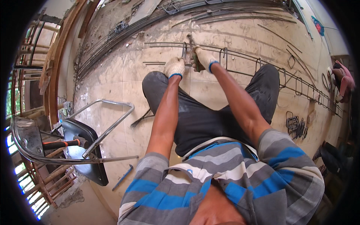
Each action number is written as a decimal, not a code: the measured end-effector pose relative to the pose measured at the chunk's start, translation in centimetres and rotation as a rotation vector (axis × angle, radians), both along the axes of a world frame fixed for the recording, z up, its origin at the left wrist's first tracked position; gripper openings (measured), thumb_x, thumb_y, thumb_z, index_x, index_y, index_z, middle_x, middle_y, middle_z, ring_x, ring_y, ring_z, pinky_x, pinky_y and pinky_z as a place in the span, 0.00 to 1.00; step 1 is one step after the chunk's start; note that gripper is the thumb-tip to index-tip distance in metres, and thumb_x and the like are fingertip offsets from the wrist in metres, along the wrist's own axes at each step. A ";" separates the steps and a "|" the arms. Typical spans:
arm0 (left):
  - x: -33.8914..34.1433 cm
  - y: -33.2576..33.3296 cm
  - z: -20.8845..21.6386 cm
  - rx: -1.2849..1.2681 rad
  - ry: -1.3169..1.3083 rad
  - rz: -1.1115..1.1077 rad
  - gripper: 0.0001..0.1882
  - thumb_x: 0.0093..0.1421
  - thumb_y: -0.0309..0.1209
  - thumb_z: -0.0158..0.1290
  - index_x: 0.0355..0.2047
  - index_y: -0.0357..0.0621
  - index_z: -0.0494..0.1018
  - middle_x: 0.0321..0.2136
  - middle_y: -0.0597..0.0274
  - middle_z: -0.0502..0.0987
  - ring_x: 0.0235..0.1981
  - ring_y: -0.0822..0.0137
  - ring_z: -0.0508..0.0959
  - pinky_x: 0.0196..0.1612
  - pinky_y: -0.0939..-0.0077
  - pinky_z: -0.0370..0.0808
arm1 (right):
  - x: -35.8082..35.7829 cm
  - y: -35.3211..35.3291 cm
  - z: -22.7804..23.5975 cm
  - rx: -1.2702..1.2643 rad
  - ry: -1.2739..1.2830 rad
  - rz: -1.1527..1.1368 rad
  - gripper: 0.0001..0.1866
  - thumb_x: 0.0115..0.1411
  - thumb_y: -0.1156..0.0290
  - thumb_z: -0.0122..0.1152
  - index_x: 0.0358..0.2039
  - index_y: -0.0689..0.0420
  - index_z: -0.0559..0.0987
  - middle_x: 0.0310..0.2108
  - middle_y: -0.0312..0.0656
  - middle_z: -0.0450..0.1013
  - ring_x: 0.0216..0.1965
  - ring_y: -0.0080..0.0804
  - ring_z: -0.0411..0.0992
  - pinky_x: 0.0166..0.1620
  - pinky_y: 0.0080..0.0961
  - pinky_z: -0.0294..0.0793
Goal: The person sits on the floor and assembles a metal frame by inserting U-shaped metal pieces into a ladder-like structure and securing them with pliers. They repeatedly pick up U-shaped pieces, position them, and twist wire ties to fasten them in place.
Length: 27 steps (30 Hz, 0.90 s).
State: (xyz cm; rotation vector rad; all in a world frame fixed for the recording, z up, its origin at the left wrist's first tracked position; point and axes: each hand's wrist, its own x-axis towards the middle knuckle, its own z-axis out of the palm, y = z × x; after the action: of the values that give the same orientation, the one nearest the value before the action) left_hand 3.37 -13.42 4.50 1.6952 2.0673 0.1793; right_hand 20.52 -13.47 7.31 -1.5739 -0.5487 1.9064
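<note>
A long rebar cage of thin dark bars and square stirrups lies across the tiled floor before my knees. My left hand, in a white knitted glove with a blue cuff, is closed around a stirrup near the cage's left end. Just right of it, my right hand, gloved alike, grips a hand tool that looks like pincers. The tool's head reaches past the far bar, and its dark handles hang below the fist. The fingertips of both hands are partly hidden.
A metal-framed chair lies tipped at left, with a hammer on it. A blue-handled tool and a bundle of thin wire lie nearby. Loose stirrups are at right. Long bars stretch across the far floor.
</note>
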 end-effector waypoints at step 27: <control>11.1 -2.7 3.2 0.109 -0.151 -0.528 0.33 0.67 0.59 0.50 0.54 0.41 0.79 0.44 0.39 0.84 0.49 0.43 0.84 0.53 0.53 0.78 | 9.4 -15.5 6.5 0.064 -0.220 -0.316 0.32 0.72 0.39 0.46 0.42 0.58 0.79 0.25 0.43 0.75 0.21 0.33 0.76 0.26 0.35 0.78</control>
State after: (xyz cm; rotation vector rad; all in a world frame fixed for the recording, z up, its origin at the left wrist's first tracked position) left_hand 14.44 -16.08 7.74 2.1541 1.4647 0.2412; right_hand 29.88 -29.02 13.81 -1.7258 -0.4168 1.4801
